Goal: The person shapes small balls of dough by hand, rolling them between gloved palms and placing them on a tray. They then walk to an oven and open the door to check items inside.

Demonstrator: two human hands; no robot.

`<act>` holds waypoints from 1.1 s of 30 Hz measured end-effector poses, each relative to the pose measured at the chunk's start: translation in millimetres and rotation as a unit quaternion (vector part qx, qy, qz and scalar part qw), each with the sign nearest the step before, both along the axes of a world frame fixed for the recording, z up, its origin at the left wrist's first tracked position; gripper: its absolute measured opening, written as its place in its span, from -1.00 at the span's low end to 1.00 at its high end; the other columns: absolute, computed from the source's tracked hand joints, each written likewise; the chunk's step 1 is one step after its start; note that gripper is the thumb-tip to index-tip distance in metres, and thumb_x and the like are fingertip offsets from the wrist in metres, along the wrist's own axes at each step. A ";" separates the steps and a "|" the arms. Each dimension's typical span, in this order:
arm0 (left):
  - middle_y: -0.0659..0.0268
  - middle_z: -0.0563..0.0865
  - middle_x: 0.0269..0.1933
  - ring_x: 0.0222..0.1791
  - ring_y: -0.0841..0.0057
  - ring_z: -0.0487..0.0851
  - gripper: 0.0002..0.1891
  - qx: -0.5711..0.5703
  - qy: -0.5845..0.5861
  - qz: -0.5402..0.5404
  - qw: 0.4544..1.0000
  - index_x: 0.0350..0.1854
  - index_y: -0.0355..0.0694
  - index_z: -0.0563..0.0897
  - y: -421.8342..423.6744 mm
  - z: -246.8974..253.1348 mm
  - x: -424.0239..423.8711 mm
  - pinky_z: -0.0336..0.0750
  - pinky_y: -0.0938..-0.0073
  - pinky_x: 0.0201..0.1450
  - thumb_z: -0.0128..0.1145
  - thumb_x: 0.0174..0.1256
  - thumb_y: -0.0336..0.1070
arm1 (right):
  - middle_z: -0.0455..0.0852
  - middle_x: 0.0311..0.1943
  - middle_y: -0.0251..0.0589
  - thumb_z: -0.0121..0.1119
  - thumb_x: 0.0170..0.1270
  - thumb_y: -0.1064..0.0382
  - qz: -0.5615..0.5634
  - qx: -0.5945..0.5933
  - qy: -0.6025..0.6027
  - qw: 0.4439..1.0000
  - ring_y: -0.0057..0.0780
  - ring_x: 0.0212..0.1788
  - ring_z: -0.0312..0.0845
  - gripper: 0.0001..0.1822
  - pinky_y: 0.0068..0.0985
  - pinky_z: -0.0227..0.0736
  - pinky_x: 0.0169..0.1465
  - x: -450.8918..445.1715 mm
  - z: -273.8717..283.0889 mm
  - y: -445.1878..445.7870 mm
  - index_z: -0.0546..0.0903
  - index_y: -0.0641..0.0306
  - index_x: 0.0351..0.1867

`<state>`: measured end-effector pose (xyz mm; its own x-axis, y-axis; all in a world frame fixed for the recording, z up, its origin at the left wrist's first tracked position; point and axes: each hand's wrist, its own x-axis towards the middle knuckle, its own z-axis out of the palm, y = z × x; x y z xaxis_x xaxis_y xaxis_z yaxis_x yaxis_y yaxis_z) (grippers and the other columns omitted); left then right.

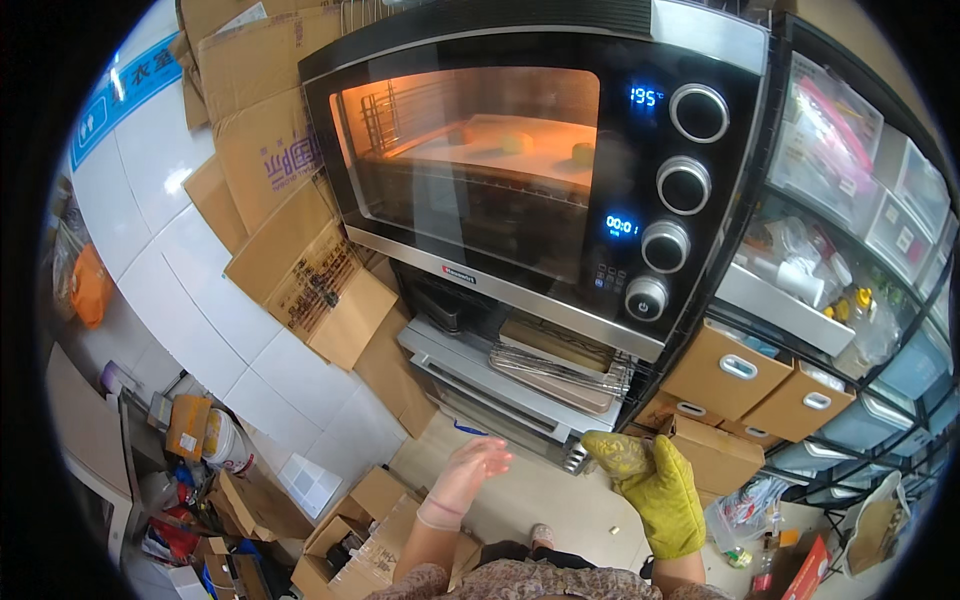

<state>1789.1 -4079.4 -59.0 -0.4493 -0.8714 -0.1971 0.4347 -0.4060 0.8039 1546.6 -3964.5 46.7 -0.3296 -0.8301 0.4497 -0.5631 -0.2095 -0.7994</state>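
Note:
My left hand (466,474), in a thin clear glove, is raised over the floor with its fingers slightly bent and nothing in it. A yellow-green quilted oven mitt (661,499) covers my right hand (645,480), its thumb up and its tip bent over; the mitt hides the fingers. Both hands are apart from the countertop oven (450,274) in front of me. Its glass door is closed, the inside is lit, and several small pieces of dough (516,142) lie on a lined baking tray (487,161). Four knobs and blue lit digits are on its panel.
Below stands a second oven (487,390) with wire racks (559,367) and pans on top. Flattened cardboard (259,97) leans at the left by a tiled wall. Open cartons (375,540) lie on the floor at lower left. Black shelving with brown drawer boxes (727,371) stands at the right.

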 end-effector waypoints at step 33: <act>0.15 0.69 -0.29 -0.27 0.43 0.67 -0.79 0.129 -0.038 0.028 0.991 -0.11 -0.31 0.56 -108.0 -55.1 68.7 0.58 0.45 -0.18 0.09 0.24 -0.37 | 0.54 0.03 -0.10 0.22 0.20 0.31 -0.156 -0.263 -0.233 0.923 -0.37 0.07 0.44 -0.56 -0.47 0.34 0.10 12.5 71.9 -31.1 0.44 0.37 0.10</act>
<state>1857.8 -4187.5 -114.1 -0.3778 -0.8108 -0.4472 0.4039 -0.5789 0.7084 1559.0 -3995.6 118.6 -0.7753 -0.3696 0.5121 -0.2816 -0.5235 -0.8041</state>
